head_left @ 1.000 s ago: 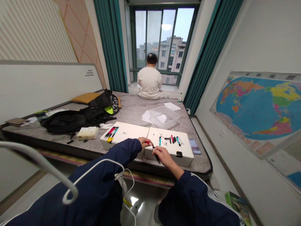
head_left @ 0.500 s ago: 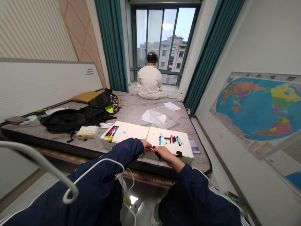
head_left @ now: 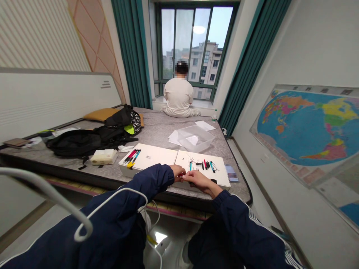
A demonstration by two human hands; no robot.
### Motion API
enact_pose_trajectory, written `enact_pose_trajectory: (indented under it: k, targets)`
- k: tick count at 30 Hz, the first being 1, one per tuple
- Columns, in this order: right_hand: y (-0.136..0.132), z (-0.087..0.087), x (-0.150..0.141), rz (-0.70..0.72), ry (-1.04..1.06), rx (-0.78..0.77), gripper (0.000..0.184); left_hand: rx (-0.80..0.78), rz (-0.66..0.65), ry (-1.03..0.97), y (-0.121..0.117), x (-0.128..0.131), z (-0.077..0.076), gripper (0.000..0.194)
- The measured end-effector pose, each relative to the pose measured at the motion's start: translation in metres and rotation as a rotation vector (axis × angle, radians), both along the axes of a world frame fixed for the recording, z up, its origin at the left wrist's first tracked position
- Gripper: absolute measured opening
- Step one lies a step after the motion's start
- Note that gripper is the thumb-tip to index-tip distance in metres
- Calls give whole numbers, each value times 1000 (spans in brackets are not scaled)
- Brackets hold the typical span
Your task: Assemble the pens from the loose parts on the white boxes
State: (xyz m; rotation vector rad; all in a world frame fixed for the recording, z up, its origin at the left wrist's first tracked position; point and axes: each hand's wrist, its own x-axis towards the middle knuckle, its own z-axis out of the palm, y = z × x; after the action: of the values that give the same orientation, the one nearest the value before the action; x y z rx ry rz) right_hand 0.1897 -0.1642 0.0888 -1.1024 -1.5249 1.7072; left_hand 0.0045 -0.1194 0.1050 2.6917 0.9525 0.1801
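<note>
Over the front edge of the right white box (head_left: 220, 161), my two hands meet at the fingertips. My left hand (head_left: 177, 171) is closed around a small red pen part (head_left: 182, 174), mostly covered by the fingers. My right hand (head_left: 199, 180) pinches right beside it; something dark shows under its palm, but I cannot make out what the fingers hold. Loose pen pieces lie on the box just beyond: a red barrel (head_left: 205, 164), teal barrels (head_left: 212, 167), black parts and thin white pieces. Several whole pens (head_left: 131, 157) lie in a row on the left white box (head_left: 157, 154).
Behind the boxes sits a clear plastic bin (head_left: 206, 144) with paper sheets. A black backpack (head_left: 75, 142) and a tissue pack (head_left: 103, 157) lie left on the bed. A person (head_left: 178, 95) sits by the window, facing away. A white cable (head_left: 117, 191) crosses my left sleeve.
My hands have come closer together, and the right fingertips now reach the left ones. The thin light piece that showed between them is now hidden.
</note>
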Motion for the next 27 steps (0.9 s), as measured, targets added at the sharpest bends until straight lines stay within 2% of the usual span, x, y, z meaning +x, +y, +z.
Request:
enact_pose_trajectory:
  k: [2, 5, 7, 11, 17, 21, 25, 27]
  targets:
    - [0, -3, -1, -24, 22, -42, 34, 1, 5, -81, -2, -2, 2, 33]
    - [0, -2, -2, -55, 77, -73, 35, 8, -30, -139, -2, -4, 5, 22]
    - [0, 0, -2, -69, 121, -91, 37, 10, -63, -135, 0, -4, 7, 16]
    - [-3, 2, -4, -102, 191, -118, 45, 5, -115, -130, 2, -3, 6, 21]
    - [-5, -2, -7, -100, 242, -117, 42, -28, -78, -124, 1, -3, 5, 24]
    - [-6, -13, -4, -224, 82, 57, 35, 19, -11, -85, 8, -12, 3, 21]
    - [-15, -29, 0, -374, -177, 394, 34, 33, 94, -97, 17, -26, -1, 17]
    - [-22, -33, -1, -435, -278, 532, 33, 24, 96, -101, 18, -29, -4, 17]
